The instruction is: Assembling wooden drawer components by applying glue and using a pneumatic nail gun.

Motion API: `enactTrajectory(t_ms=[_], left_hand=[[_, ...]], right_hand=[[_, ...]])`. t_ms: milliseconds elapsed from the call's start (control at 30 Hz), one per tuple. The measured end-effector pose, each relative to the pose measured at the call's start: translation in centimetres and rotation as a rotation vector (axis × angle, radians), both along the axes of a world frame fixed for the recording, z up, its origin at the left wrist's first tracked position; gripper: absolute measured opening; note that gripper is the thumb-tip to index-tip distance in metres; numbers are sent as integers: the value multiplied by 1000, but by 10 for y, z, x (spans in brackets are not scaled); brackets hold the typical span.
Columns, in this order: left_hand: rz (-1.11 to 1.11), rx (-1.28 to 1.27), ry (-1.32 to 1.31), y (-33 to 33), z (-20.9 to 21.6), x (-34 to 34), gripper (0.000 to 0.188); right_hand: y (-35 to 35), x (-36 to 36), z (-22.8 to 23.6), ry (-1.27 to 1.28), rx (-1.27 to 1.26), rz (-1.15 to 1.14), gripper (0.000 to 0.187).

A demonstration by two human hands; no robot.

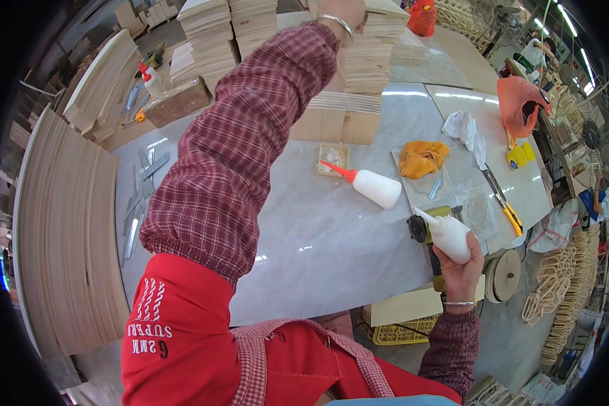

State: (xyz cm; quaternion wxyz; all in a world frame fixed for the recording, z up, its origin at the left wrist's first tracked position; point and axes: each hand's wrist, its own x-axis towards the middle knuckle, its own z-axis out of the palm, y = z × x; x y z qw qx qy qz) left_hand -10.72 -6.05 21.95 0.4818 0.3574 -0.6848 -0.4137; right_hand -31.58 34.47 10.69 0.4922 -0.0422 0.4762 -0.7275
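White bottle sits in the right hand, whose fingers curl around its lower end, near a green power tool on the table. Left hand stretches over a stack of boards; I cannot tell how its fingers stand. Another bottle, red-tipped, lies near an orange cloth.

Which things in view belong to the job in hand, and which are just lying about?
In use, it seems:
white-tipped bottle, held in the right hand
board stack, nearest the left hand

Apparently just lying about:
red-tipped bottle
orange cloth
white cloth
yellow-handled knife
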Motion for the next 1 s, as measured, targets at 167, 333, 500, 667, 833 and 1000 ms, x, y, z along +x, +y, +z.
enactTrajectory(t_ms=[167,333,500,667,833,1000], left_hand=[[-160,-21,369,20,9,73,24],[95,-127,-14,161,-11,172,23],[76,33,-101,297,-97,271,11],[119,207,-206,380,-161,307,17],[255,186,-5,397,-190,290,19],[265,64,-7,397,-207,286,16]], right_hand=[[3,3,2,-9,-56,82,49],[8,7,-1,-21,-52,131,49],[-1,41,-2,64,-67,226,49],[-11,94,15,139,-4,368,48],[-23,175,21,208,16,532,47],[-28,225,21,397,1,631,47]])
